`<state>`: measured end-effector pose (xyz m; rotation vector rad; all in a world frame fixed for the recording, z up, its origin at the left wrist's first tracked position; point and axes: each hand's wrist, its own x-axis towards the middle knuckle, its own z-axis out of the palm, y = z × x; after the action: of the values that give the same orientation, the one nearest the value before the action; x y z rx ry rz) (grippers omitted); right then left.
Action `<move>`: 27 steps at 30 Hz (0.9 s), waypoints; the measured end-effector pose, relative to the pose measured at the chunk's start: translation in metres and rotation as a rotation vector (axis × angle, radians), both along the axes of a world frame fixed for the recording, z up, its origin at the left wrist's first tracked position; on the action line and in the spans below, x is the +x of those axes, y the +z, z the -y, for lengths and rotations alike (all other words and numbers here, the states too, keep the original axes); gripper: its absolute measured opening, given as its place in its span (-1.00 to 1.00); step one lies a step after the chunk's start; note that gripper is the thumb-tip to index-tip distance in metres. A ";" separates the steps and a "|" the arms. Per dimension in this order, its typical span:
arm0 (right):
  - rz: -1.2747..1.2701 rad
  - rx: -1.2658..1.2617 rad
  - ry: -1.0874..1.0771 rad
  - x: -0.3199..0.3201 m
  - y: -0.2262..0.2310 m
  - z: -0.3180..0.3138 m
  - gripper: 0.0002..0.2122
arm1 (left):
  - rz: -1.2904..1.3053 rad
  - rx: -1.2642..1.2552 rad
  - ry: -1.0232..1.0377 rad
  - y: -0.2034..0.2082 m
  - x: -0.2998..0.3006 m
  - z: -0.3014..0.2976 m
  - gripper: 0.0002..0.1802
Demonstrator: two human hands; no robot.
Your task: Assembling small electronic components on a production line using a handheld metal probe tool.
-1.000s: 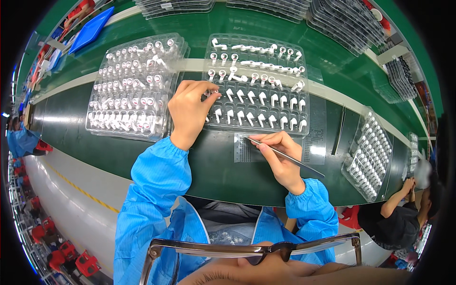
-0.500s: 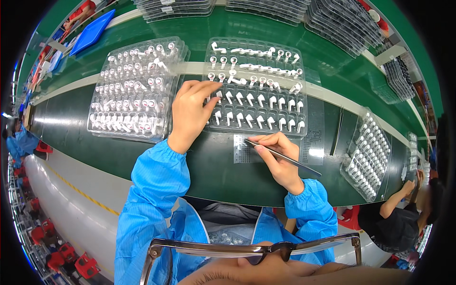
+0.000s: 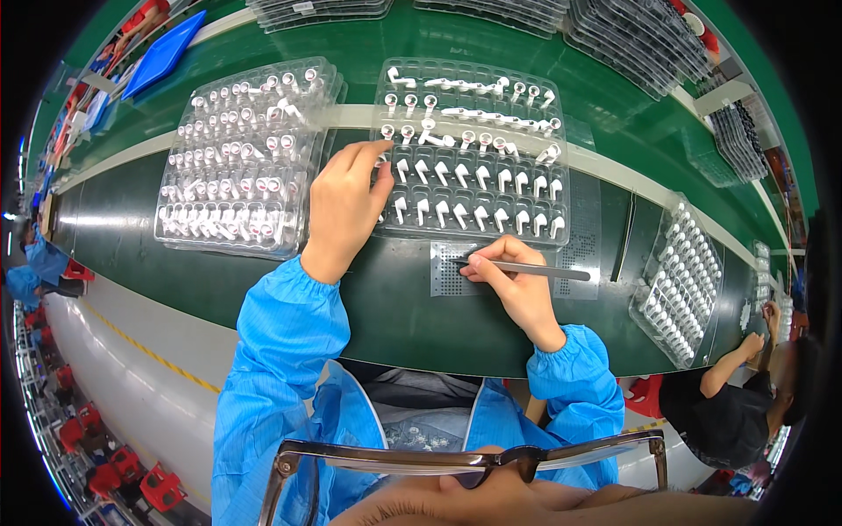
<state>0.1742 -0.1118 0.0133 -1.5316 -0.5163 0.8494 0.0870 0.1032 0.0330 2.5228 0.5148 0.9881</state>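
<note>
My left hand [image 3: 344, 206] is at the left edge of a clear plastic tray [image 3: 561, 230], its fingers and thumb closed on a white earbud [image 3: 381, 161], mostly hidden by them. White stemmed earbuds [image 3: 462, 175] fill the tray's rows, some showing round ends, others lying sideways. In my right hand [image 3: 517, 285] is a pair of dark tweezers [image 3: 548, 271], held nearly level with the tips to the left. Those tips are over a small translucent sheet with rows of dark dots [image 3: 445, 282], just in front of the tray; whether they touch it I cannot tell.
To the left stands a stack of filled clear trays [image 3: 230, 167]. Another filled tray [image 3: 678, 294] lies at the right, beyond a dark thin strip [image 3: 624, 237]. Stacked trays [image 3: 636, 48] line the back, with a blue tray [image 3: 165, 55] far left. A co-worker [image 3: 732, 399] sits at right.
The tweezers have swung from a slant to nearly level, their tips still over the dotted sheet. My left hand has drawn slightly left, out from over the tray's earbuds to its edge.
</note>
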 end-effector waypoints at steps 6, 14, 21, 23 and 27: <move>-0.040 -0.029 0.039 -0.002 -0.001 -0.002 -0.88 | 0.008 0.042 -0.218 0.004 0.000 0.007 -0.69; -0.036 -0.025 0.037 -0.002 -0.001 -0.002 -0.87 | -0.120 0.322 -0.221 -0.012 0.016 0.008 -0.65; -0.003 -0.028 0.052 -0.002 -0.002 -0.001 -0.87 | -0.140 0.363 -0.222 -0.011 0.020 0.011 -0.66; 0.000 -0.021 0.053 -0.002 -0.001 -0.001 -0.88 | -0.136 0.381 -0.209 -0.012 0.021 0.012 -0.66; 0.024 -0.030 0.061 -0.002 -0.001 -0.001 -0.88 | -0.132 0.389 -0.184 -0.008 0.021 0.015 -0.65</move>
<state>0.1723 -0.1106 0.0127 -1.5613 -0.5726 0.8900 0.1077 0.0885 0.0251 2.9293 0.1277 0.9295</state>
